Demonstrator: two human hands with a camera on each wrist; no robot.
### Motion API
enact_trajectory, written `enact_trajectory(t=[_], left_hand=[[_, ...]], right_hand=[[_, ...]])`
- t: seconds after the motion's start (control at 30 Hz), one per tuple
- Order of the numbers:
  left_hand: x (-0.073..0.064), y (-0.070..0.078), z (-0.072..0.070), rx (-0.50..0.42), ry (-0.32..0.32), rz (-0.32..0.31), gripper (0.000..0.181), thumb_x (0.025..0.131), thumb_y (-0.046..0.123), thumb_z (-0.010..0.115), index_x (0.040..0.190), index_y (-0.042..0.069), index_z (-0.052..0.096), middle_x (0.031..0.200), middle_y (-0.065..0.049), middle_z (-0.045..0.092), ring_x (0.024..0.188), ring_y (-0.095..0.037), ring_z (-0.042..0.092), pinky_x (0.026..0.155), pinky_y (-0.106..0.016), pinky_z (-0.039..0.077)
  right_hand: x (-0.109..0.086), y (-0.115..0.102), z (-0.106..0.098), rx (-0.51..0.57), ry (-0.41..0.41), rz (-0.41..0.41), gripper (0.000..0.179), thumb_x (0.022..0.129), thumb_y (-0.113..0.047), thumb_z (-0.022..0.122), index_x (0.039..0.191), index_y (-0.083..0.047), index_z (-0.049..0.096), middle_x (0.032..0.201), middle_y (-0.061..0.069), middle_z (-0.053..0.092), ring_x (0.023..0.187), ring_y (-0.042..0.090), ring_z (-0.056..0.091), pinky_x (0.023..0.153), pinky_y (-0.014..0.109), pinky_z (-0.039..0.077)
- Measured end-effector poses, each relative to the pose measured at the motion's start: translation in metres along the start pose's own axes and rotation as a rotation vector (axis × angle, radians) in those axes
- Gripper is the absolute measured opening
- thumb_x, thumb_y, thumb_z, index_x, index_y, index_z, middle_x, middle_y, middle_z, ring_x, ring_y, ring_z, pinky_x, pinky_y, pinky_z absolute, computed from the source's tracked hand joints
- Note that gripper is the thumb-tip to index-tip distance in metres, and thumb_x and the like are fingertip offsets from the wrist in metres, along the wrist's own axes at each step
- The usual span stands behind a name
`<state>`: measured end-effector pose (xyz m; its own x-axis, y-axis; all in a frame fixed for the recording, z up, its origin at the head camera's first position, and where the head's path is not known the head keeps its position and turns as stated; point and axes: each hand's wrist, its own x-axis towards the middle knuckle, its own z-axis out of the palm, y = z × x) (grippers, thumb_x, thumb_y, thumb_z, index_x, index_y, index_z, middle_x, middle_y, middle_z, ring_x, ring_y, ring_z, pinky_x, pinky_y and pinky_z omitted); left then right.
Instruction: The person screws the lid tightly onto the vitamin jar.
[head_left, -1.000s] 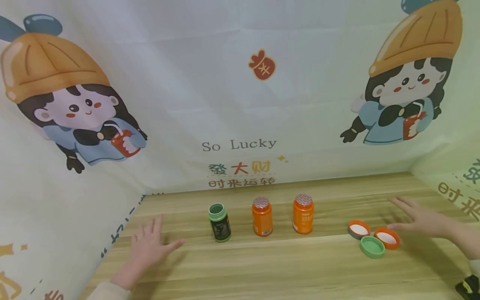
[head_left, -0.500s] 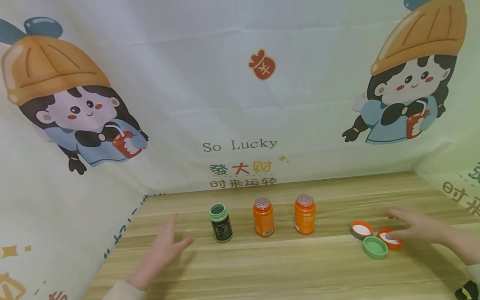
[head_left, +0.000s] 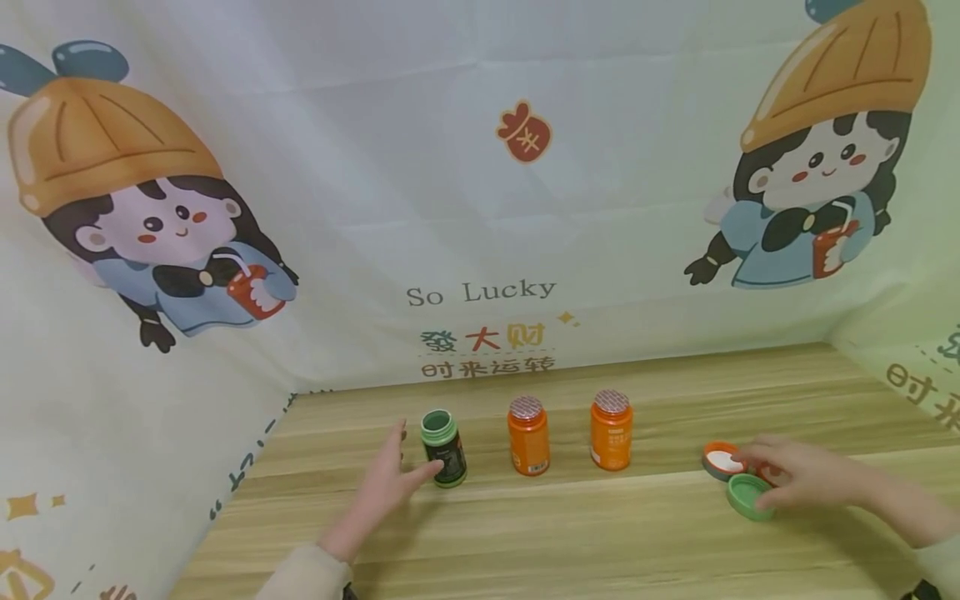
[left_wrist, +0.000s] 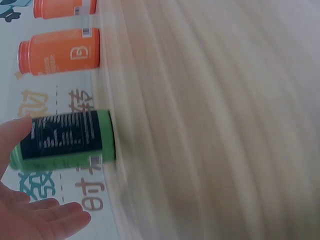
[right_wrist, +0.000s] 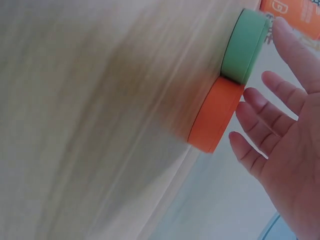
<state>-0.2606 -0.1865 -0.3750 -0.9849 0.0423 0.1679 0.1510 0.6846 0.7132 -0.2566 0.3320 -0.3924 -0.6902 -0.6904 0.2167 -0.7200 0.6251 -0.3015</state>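
An uncapped bottle with a green neck and dark label (head_left: 444, 450) stands upright on the wooden table. My left hand (head_left: 384, 485) is beside it, thumb in front and fingers on its far left side, not curled round it. In the left wrist view the thumb (left_wrist: 14, 134) overlaps the neck end. My right hand (head_left: 817, 473) hovers over three screw caps with its fingers spread. The green cap (head_left: 744, 502) lies in front, inner side up. An orange-rimmed cap with white lining (head_left: 718, 463) is to its left. The second orange cap (right_wrist: 216, 115) is mostly hidden under the hand in the head view.
Two orange bottles (head_left: 529, 442) with foil-sealed mouths stand in a row right of the green one. A printed cloth (head_left: 615, 208) hangs behind the wooden table (head_left: 562, 542) and along both sides.
My left hand has moved right, from the table's left side to the green-necked bottle. My right hand has shifted left and lower over the caps. Bottles and caps have stayed in place.
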Motion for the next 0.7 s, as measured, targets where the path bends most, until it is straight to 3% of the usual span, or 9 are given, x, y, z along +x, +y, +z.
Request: enact_trajectory(t=[0.07,0.27,0.43,0.7], left_hand=[[0.001,0.003,0.006,-0.003,0.011,0.01,0.086,0.081,0.029,0.069,0.141,-0.007,0.019,0.135,-0.035,0.034,0.115,-0.05,0.043,0.093,-0.057,0.036],[0.005,0.007,0.019,-0.043,0.053,0.065,0.081,0.08,0.022,0.07,0.138,-0.01,0.022,0.131,-0.034,0.04,0.118,-0.047,0.042,0.095,-0.056,0.036],[0.008,0.007,0.027,-0.091,0.095,0.105,0.074,0.079,0.015,0.07,0.135,-0.01,0.028,0.124,-0.03,0.048,0.116,-0.044,0.045,0.095,-0.056,0.035],[0.01,0.01,0.036,-0.153,0.116,0.03,0.071,0.081,0.014,0.068,0.134,-0.009,0.028,0.123,-0.029,0.049,0.115,-0.044,0.046,0.096,-0.056,0.035]], right_hand=[[0.001,-0.003,0.001,-0.031,-0.017,0.019,0.052,0.075,-0.035,0.073,0.11,0.0,0.058,0.103,0.009,0.054,0.085,-0.001,0.044,0.063,0.021,0.041],[0.002,-0.007,0.003,-0.028,-0.02,-0.027,0.043,0.075,-0.038,0.072,0.104,-0.009,0.06,0.103,0.006,0.052,0.081,-0.001,0.042,0.061,0.021,0.038],[0.001,-0.008,0.003,-0.014,-0.043,-0.015,0.043,0.076,-0.037,0.072,0.105,-0.007,0.06,0.103,0.005,0.05,0.077,-0.002,0.04,0.059,0.02,0.036],[0.003,-0.006,0.005,-0.005,-0.047,-0.03,0.041,0.075,-0.033,0.073,0.104,-0.006,0.06,0.102,0.007,0.052,0.076,-0.002,0.04,0.057,0.02,0.036]])
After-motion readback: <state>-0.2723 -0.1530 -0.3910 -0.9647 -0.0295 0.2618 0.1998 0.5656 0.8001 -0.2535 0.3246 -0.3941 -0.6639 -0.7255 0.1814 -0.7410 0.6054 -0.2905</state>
